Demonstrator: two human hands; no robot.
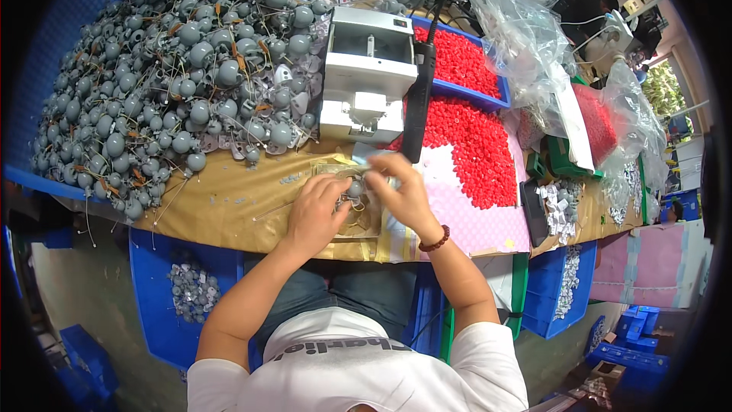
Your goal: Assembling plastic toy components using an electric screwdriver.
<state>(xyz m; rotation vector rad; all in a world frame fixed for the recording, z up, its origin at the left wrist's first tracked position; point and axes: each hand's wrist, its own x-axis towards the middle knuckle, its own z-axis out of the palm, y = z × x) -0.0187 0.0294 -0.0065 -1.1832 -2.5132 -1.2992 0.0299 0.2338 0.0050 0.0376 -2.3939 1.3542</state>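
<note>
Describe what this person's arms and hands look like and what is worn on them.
Both forearms are bare, coming up from the lower edge. The left hand has no glove, ring or band that shows. The right hand is also ungloved, and a bracelet of dark reddish-brown beads circles its wrist. Short white sleeves of a T-shirt cover only the upper arms.

Heap of round parts (183, 76) left of machine (366, 76), small caps (476, 145) right.

Small grey round part (355, 188) pinched between both hands, above table edge.
</note>
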